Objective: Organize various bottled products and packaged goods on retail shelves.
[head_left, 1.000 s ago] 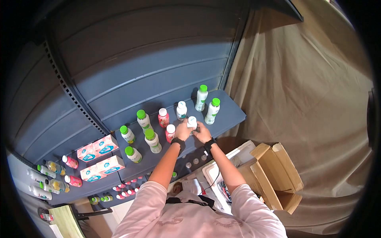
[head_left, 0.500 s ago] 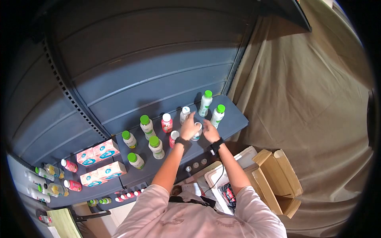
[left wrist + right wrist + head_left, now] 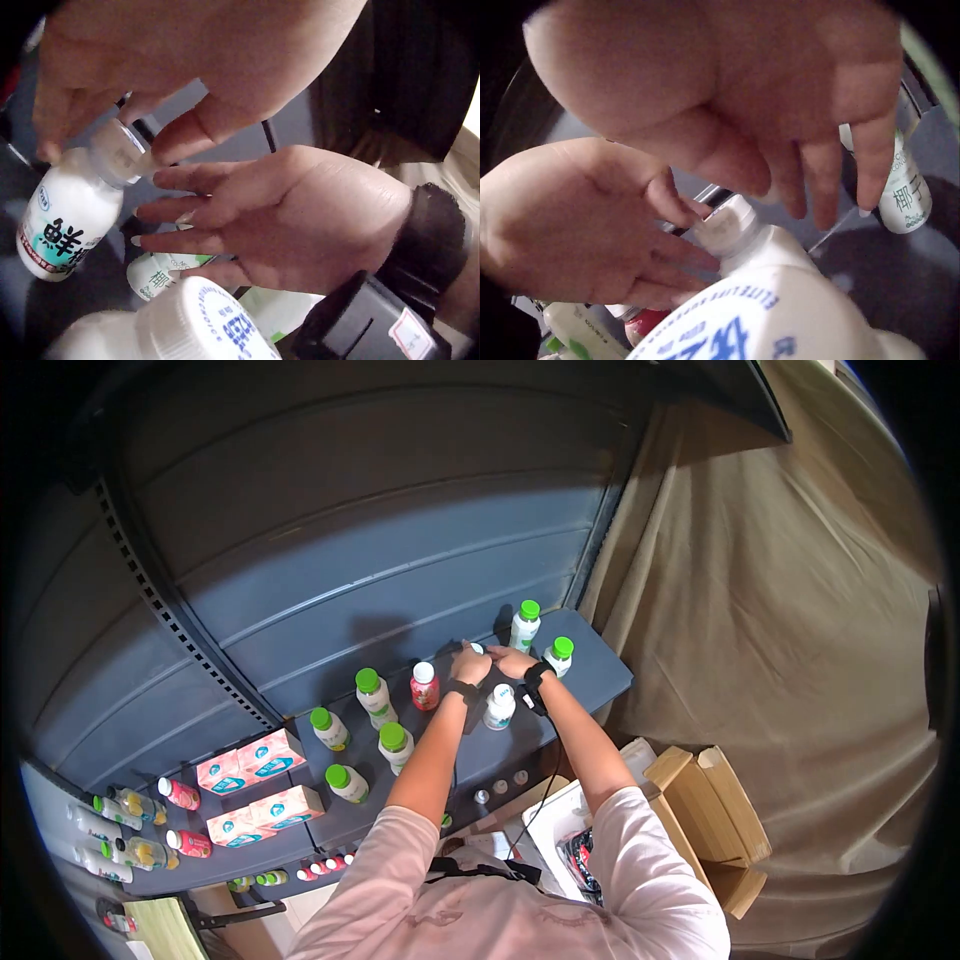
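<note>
A grey shelf (image 3: 598, 672) runs along a ribbed metal panel (image 3: 400, 585), with a brown curtain (image 3: 790, 610) hanging past its right end. Toward that end, by the back edge, is a white-capped bottle (image 3: 71, 214); the person's left hand (image 3: 470, 668) grips it about the cap, and the right hand (image 3: 515, 663) stretches straight fingers close beside. Another white bottle (image 3: 499, 707) stands nearer the front edge. An opened carton (image 3: 735, 800) sits below.

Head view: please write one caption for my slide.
Left hand at a white-capped bottle, right hand beside it, above a grey shelf with green-capped bottles and pink boxes.
</note>
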A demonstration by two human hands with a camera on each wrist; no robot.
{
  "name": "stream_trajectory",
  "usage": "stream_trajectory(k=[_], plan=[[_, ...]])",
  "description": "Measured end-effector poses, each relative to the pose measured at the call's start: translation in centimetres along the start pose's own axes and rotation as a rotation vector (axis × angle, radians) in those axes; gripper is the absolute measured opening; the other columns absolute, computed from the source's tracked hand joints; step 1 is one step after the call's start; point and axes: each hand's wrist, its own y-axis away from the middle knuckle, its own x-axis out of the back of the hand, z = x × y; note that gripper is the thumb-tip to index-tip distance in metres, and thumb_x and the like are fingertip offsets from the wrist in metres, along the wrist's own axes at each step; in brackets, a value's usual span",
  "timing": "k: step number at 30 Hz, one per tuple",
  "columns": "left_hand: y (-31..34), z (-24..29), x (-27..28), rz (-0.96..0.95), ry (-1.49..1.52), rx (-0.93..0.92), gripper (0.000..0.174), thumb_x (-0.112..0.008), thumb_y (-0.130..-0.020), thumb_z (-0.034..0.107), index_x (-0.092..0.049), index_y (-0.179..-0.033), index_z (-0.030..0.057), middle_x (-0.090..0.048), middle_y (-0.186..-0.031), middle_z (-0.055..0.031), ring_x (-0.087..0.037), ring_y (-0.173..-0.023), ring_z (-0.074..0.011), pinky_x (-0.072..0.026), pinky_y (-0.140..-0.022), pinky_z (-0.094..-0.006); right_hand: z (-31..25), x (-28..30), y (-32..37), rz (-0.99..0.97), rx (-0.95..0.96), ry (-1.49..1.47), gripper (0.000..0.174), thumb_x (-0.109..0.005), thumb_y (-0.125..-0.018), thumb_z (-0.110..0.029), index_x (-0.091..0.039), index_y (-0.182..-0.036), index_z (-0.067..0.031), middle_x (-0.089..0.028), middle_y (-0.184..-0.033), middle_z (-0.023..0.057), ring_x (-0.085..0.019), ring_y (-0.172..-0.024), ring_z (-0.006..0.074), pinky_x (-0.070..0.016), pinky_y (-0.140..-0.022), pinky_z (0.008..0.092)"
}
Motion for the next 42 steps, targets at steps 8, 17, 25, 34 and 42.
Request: stream_trajectory(k=[8,17,25,34,42], plan=[[-2.1,-1.7,-0.6,-0.112,0.121,-0.035,0.091,-0.06,-0.074,0.025,-0.018,-0.147,-0.0102,-0.054,-0.129,-0.0312,-0.054,-0.121,-0.0375,-0.0435,-0.099,-0.0373,1.2,0.4,-1.8,-0.151,0.016,-0.029,0.048,-0.042,-0.089,0.005,-0.048,-0.136,-0.0002,-0.056,-0.134,0.0122,-0.05,-0.123,0.0192,-0.0355,-0.105,0.0303],[-0.2,-0.1,-0.8,-0.094,0.148,-0.038,0.09,-0.061,-0.078,0.034,-0.02,-0.146,-0.0089,-0.05,-0.131,-0.0329,-0.053,-0.122,-0.0405,-0.0437,-0.1,-0.0392,1.4,1.3,-0.5,-0.089,0.072,0.067,0.048,-0.043,-0.088,-0.004,-0.05,-0.135,-0.0032,-0.055,-0.135,0.0177,-0.051,-0.125,0.0292,-0.0372,-0.105,0.0355],[11.4,3.4,4.4,0.232,0.093,-0.491,0.061,-0.058,-0.085,0.021,-0.042,-0.14,0.0022,-0.034,-0.144,-0.0341,-0.034,-0.135,-0.0448,-0.0334,-0.11,-0.0412,-5.2,2.4,9.8,0.388,0.096,0.018,0.044,-0.048,-0.094,-0.008,-0.046,-0.137,0.0001,-0.06,-0.126,0.0185,-0.056,-0.118,0.0252,-0.043,-0.099,0.0334],[37.2,-5.5,8.9,0.263,0.224,-0.627,0.029,-0.058,-0.09,0.011,-0.061,-0.119,0.0084,-0.052,-0.136,-0.0186,-0.047,-0.127,-0.0366,-0.0371,-0.105,-0.0417,-14.6,-6.4,24.3,0.516,0.384,0.054,0.031,-0.055,-0.092,-0.008,-0.06,-0.123,-0.0023,-0.063,-0.119,0.0126,-0.058,-0.111,0.0229,-0.0435,-0.093,0.0324],[58.5,-21.1,13.4,0.418,0.133,-0.13,0.032,-0.054,-0.085,0.005,-0.063,-0.115,0.0027,-0.066,-0.106,-0.0169,-0.065,-0.094,-0.0294,-0.0527,-0.081,-0.0356,-18.1,-19.0,32.3,0.176,0.409,-0.037,0.025,-0.056,-0.089,-0.001,-0.062,-0.112,-0.0009,-0.062,-0.117,0.0168,-0.059,-0.111,0.0342,-0.0446,-0.095,0.0359]])
